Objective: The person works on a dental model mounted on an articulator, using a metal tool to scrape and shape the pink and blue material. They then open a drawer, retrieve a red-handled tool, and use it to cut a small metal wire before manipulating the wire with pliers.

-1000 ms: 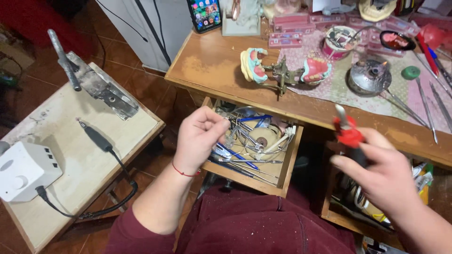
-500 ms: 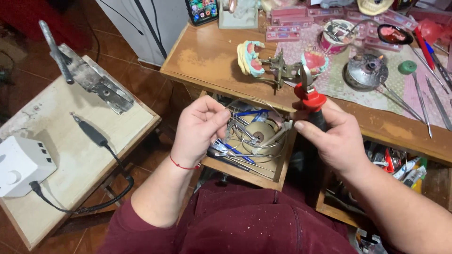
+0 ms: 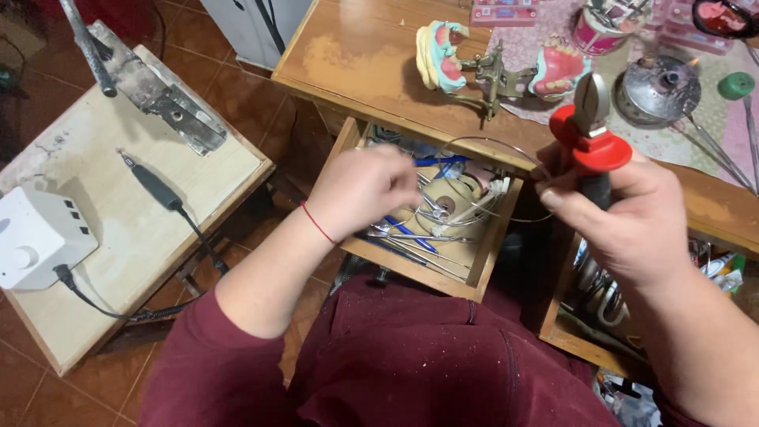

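Currently, a pair of red-handled metal cutting pliers point(image 3: 589, 130) is gripped in the right hand point(image 3: 624, 217), whose fingers are closed firmly round the handles so that the grey steel jaws stand upward above the fist. A loop of thin, springy grey wire point(image 3: 506, 146) is held between the two hands; one end is met at the right thumb and fingertips, and the arc is carried over the open wooden drawer point(image 3: 490, 253) toward the left hand point(image 3: 360, 190). The left hand is curled into a loose fist above the drawer, with a thin red thread bracelet point(image 3: 318, 224) worn at the wrist; whether the wire is actually pinched in it cannot be told, since the fingertips are hidden and blurred. Blue-handled tools and coiled wire are seen lying inside the drawer. On the brown wooden workbench point(image 3: 356, 55) behind, a metal dental articulator with pink-and-teal denture models point(image 3: 494, 69) is set. To the left, a white boxy control unit point(image 3: 35, 237) and a black corded handpiece point(image 3: 154, 186) are laid on a pale side table point(image 3: 103, 261).
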